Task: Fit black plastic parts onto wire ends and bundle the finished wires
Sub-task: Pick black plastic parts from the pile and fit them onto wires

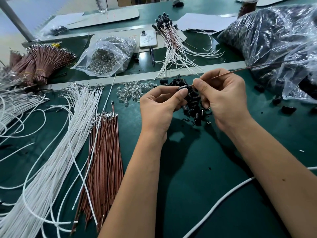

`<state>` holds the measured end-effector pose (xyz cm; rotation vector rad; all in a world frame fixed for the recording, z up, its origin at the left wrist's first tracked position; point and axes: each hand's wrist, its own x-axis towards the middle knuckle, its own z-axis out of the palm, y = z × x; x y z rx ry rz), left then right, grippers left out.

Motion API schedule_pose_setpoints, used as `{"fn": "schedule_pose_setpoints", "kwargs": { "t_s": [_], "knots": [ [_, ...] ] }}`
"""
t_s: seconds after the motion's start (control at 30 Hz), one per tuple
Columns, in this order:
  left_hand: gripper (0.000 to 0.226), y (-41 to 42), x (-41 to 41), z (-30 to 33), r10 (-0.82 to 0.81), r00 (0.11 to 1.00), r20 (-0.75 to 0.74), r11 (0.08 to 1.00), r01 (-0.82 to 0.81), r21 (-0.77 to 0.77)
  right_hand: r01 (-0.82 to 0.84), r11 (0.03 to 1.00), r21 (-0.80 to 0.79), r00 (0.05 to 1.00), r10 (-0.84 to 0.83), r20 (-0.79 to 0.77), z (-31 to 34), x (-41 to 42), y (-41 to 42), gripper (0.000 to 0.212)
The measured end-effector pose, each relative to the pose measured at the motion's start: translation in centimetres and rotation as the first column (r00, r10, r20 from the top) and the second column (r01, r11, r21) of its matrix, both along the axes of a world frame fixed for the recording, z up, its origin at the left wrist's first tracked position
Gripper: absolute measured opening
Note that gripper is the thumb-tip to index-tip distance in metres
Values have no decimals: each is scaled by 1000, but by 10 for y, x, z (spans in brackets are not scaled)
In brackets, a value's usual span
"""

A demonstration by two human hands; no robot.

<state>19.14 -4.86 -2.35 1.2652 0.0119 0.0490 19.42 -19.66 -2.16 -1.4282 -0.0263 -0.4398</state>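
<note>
Nearest the person, a thick white cable curved across the green table, and to the left lay a loose sheaf of brown wires beside a spread of white wires, their metal terminals pointing away.

Above the middle of the table both hands met. The left hand pinched a small black plastic part between thumb and forefinger. The right hand pinched a single brown wire close to its near end, which sat right at the part's opening; the rest of the wire ran up and to the right. Whether the terminal was already seated could not be told.

The wire looked light and springy, so it would likely buckle unless held just behind the terminal. The part looked small, hard and smooth, apt to slip, and best gripped across its sides.

Just beyond the hands lay a heap of black parts and a scatter of clear bulbs. Farther off were finished wires with black ends, a clear bag of bulbs, tied brown bundles, a phone and a large bag of black parts.
</note>
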Motion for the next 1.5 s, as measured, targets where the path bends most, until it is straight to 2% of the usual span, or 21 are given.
{"fn": "schedule_pose_setpoints", "kwargs": {
  "t_s": [0.2, 0.33, 0.47, 0.57, 0.67, 0.73, 0.83, 0.9, 0.97, 1.13, 1.3, 1.5],
  "knots": [
    [13, 1, 0, 0, 21, 999, 43, 1000, -21, 11, -93, 991, 95, 991, 101, -87, -3, 2, 0, 18],
    [15, -2, -1, 1, 64, 987, 148, 998, -65, -1, -122, 978, 169, 974, 150, -168, -6, 2, 4, 19],
    [16, -5, -3, 3, 71, 974, 216, 997, -71, -7, -188, 948, 255, 959, 233, -161, -4, 1, 4, 16],
    [15, -5, -3, 4, 87, 974, 211, 996, -88, -4, -190, 938, 291, 955, 245, -165, -2, 1, 4, 14],
    [10, -5, -3, 3, 129, 980, 154, 992, -127, -26, -124, 926, 356, 970, 189, -155, 0, 3, 0, 18],
    [10, -4, -2, 3, 140, 985, 100, 989, -135, -54, -111, 943, 314, 975, 165, -150, 1, 4, -4, 18],
    [9, -5, -2, 3, 110, 992, 60, 991, -105, -83, -225, 958, 177, 962, 248, -116, -3, 2, 0, 8],
    [8, -7, -2, 3, 89, 995, 45, 991, -84, -104, -269, 955, 126, 956, 280, -87, -5, 0, 6, 14],
    [8, -7, -3, 3, 58, 998, 21, 992, -56, -110, -264, 957, 120, 960, 273, -67, -5, -2, 9, 23],
    [16, -5, -1, 4, -60, 997, -57, 985, 50, -165, -263, 955, 138, 961, 272, -46, -3, -1, 6, 20],
    [24, 1, 0, 2, -23, 999, -30, 999, 22, -43, -276, 958, 84, 956, 283, -83, -2, -2, 7, 18],
    [21, 5, 3, -1, 3, 992, 125, 997, -13, 79, -304, 940, 158, 937, 325, -127, 1, -3, 8, 19]
  ]
}}
